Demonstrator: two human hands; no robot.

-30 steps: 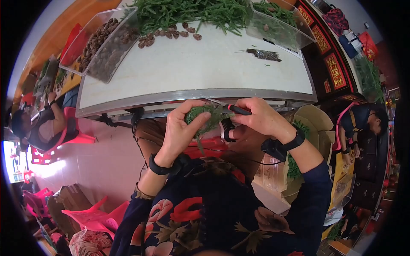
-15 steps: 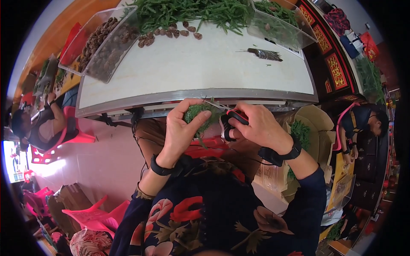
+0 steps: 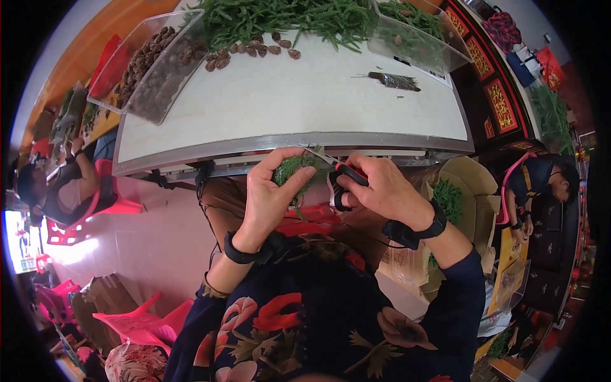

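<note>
My left hand [image 3: 270, 188] grips a small green artificial sprig [image 3: 293, 170] between thumb and fingers, just off the table's front edge. My right hand [image 3: 382, 191] is closed round scissors or pliers with red and black handles [image 3: 350, 172]. Their slim metal jaws [image 3: 323, 155] reach left to the top of the sprig, close to my left fingertips. Whether the jaws touch the stem is too small to tell.
On the white table [image 3: 286, 95] lie several pine cones [image 3: 258, 48], a heap of green sprigs [image 3: 286, 19] and a bundle of dark wires [image 3: 396, 81]. Clear bins [image 3: 149, 95] stand at both far corners. A cardboard box [image 3: 468, 178] is at my right; other people sit at both sides.
The tool's jaws have shifted slightly left and up along the sprig, and my right hand has tilted a little with them. My left hand stays nearly in place.
</note>
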